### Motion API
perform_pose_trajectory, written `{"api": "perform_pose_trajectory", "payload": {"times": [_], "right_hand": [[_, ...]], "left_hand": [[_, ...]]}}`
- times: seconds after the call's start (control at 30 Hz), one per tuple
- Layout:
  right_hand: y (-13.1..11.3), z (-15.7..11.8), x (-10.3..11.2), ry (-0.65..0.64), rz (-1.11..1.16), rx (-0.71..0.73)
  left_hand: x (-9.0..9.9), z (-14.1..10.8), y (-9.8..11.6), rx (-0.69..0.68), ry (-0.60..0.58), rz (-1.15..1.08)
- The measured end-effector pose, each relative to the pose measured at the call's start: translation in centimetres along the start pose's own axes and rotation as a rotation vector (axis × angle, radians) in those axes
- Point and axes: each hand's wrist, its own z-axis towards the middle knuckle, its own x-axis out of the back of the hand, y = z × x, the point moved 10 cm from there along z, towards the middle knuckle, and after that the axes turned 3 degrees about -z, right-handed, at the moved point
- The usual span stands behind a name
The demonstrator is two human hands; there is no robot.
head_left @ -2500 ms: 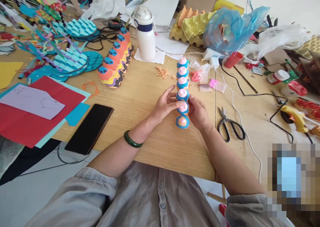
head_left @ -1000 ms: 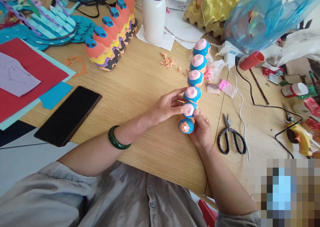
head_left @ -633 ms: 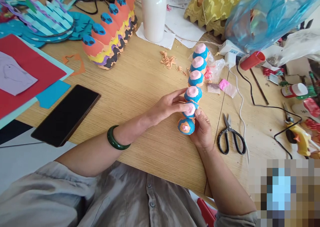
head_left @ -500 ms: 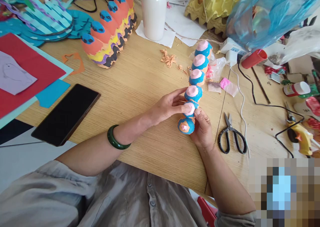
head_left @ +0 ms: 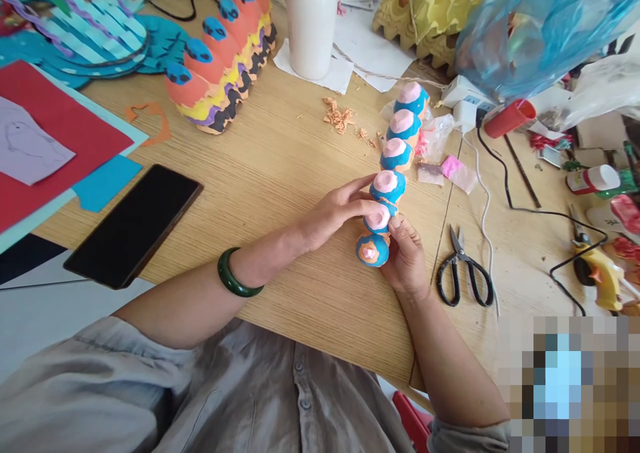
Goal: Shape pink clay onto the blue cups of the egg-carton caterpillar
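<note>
A row of blue, bumpy egg-carton cups (head_left: 393, 165) runs away from me. Most cups are topped with pink clay, while the nearest shows orange around a small pink tip. My right hand (head_left: 406, 256) grips the strip at its near right side, thumb beside the second cup. From the left, my left hand (head_left: 333, 216) holds the strip too, its thumb against the pink top of the second cup and its other fingers partly hidden behind the strip. Black-handled scissors (head_left: 461, 266) lie open to the right of my right hand.
A black phone (head_left: 134, 226) lies at left, near red paper (head_left: 95, 130). Further back stand an orange painted carton (head_left: 220, 60) and a white bottle (head_left: 311, 30). Orange scraps (head_left: 338, 116) lie mid-table. Cables, a red roll (head_left: 510, 118) and a yellow glue gun (head_left: 603, 276) are at right.
My left thumb has shifted slightly on the second cup, exposing more of its pink top. Both hands still hold the strip. The view has moved a little.
</note>
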Motion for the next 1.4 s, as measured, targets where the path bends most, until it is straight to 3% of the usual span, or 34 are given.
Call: {"api": "perform_pose_trajectory", "payload": {"times": [0.23, 0.47, 0.63, 1.1, 1.27, 1.4], "right_hand": [[0.1, 0.2, 0.4, 0.01, -0.032, 0.014], [0.1, 0.3, 0.5, 0.009, -0.003, 0.014], [0.4, 0.2, 0.0, -0.028, 0.036, -0.026], [0.2, 0.3, 0.7, 0.001, -0.034, 0.011], [0.2, 0.2, 0.2, -0.022, -0.018, -0.006], [0.1, 0.3, 0.4, -0.023, 0.013, 0.003]], "left_hand": [[0.5, 0.2, -0.3, -0.071, 0.036, 0.043], [-0.2, 0.0, 0.0, -0.075, 0.007, 0.093], [0.3, -0.5, 0.6, -0.167, 0.106, 0.186], [-0.1, -0.5, 0.3, -0.117, 0.106, 0.105], [0.0, -1.1, 1.0, -0.203, 0.175, 0.262], [-0.3, -1.4, 1.5, -0.251, 0.162, 0.323]]}}
